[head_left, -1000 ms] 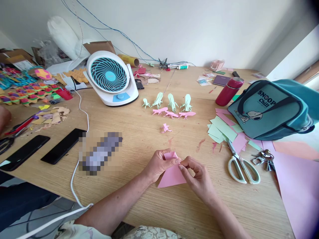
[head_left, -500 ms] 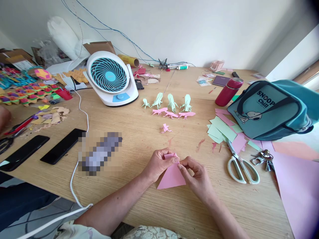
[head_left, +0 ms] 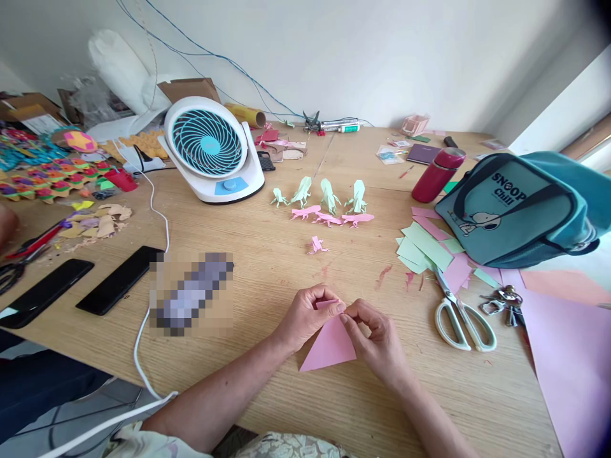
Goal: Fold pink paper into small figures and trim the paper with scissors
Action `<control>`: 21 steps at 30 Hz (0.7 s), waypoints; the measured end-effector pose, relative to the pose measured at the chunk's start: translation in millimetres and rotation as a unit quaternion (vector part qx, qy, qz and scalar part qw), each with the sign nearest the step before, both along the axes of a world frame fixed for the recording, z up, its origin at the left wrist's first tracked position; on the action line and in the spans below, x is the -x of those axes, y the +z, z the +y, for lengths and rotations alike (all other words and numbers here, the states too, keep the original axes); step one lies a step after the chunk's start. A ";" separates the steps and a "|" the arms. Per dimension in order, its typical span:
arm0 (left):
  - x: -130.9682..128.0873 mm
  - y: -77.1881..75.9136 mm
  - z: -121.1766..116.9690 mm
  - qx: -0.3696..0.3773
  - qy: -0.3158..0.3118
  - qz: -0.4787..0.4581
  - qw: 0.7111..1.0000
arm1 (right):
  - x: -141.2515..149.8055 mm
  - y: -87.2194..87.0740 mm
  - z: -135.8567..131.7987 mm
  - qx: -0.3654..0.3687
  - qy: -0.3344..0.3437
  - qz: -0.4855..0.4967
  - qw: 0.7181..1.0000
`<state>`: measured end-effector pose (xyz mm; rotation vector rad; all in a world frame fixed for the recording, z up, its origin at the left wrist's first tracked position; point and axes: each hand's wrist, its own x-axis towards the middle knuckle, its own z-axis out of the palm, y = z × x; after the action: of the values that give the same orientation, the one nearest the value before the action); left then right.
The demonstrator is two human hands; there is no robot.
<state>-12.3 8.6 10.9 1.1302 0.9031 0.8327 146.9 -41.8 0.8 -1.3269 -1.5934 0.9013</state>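
A piece of pink paper (head_left: pixel 333 346), folded to a narrow top and wide at its lower edge, is held just above the table near its front. My left hand (head_left: pixel 310 316) pinches its top from the left, thumb across the front. From the right, my right hand (head_left: pixel 375 331) pinches the upper right edge with thumb and forefinger. The fingertips of both hands nearly meet and hide the top of the paper. Beyond them stands a small pink folded paper figure (head_left: pixel 316 245). Further back are pink paper figures (head_left: pixel 328 219) and pale green ones (head_left: pixel 329 196).
Scissors (head_left: pixel 462 318), keys (head_left: pixel 505 302) and paper pieces (head_left: pixel 424 248) lie at right, by a teal bag (head_left: pixel 515 203) and a red flask (head_left: pixel 438 175). A white fan (head_left: pixel 209 146) stands back left. Phones (head_left: pixel 119 280) and a white cable (head_left: pixel 143 331) lie left. Another person's hand (head_left: pixel 7 226) shows far left.
The pink paper's lower edge has dropped slightly toward me, and less of its top shows above my left thumb. Both hands keep their pinch in nearly the same place.
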 end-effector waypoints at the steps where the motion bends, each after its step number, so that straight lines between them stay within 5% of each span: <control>1: 0.3 0.1 0.2 -0.003 -0.003 0.000 1.000 | -0.2 0.1 -0.2 0.001 0.003 -0.002 1.000; 12: -2.3 -1.7 -1.9 -0.028 0.001 0.020 0.999 | 3.0 0.0 0.9 -0.007 -0.018 -0.008 1.000; 21: 7.4 -2.7 13.8 -0.003 0.105 -0.047 0.993 | 1.3 -1.9 1.3 0.028 0.003 -0.024 0.999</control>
<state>-19.7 22.4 8.2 1.0037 0.9521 1.0531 145.6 -40.5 -1.1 -1.3934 -1.6199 0.9291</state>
